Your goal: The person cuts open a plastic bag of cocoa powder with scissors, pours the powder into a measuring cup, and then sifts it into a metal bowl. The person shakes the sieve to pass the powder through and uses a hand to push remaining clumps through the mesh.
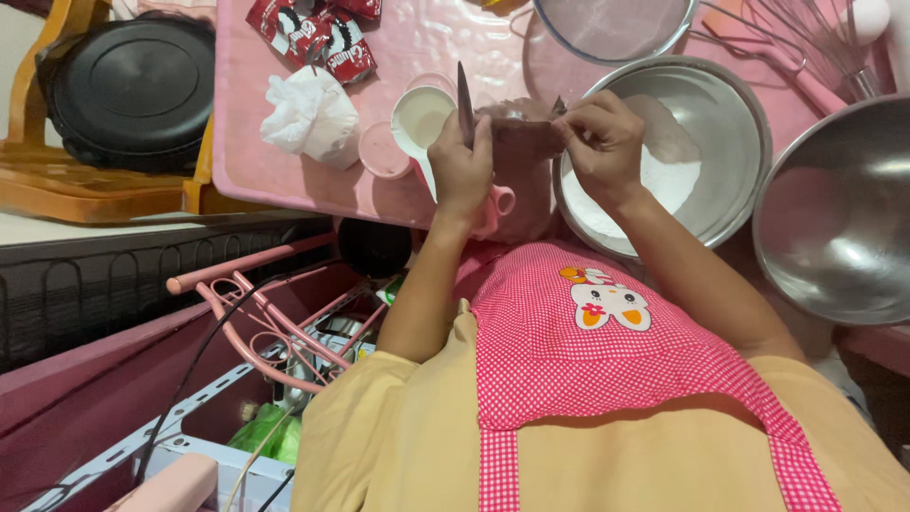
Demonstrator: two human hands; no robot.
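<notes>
Nearest the camera: your yellow shirt and the pink checked apron (607,370), a cartoon patch on its bib. Both forearms rise from here toward the pink table (284,171) and bend inward, so the hands meet over its near edge.

Left hand (462,171): wrist straight, knuckles up, fingers clenched around a knife (465,104). The dark blade stands nearly upright above the fist, tip pointing away from you.

Right hand (601,140): wrist cocked inward, thumb and fingertips pinching the top edge of a brownish packet (521,133). The packet sits between the two hands, touching both, above the table edge and just left of the flour bowl. Whether the left fingers also grip it cannot be told; the fist hides that side.

Just under the left wrist: a pink cup handle (500,201), the cup itself mostly hidden.

Just beyond the left hand: a small white cup (420,118), with a pink lid (384,152) beside it and a crumpled white plastic bag (313,116) further left.

Under and beyond the right hand: a steel bowl (730,123) holding white flour (664,175). To its right, a second steel bowl (839,218).

Far edge: a sieve (614,27), a whisk (815,43), red snack packets (318,33).

Off the table, far left: a black round pan (133,85) on a wooden stand.
</notes>
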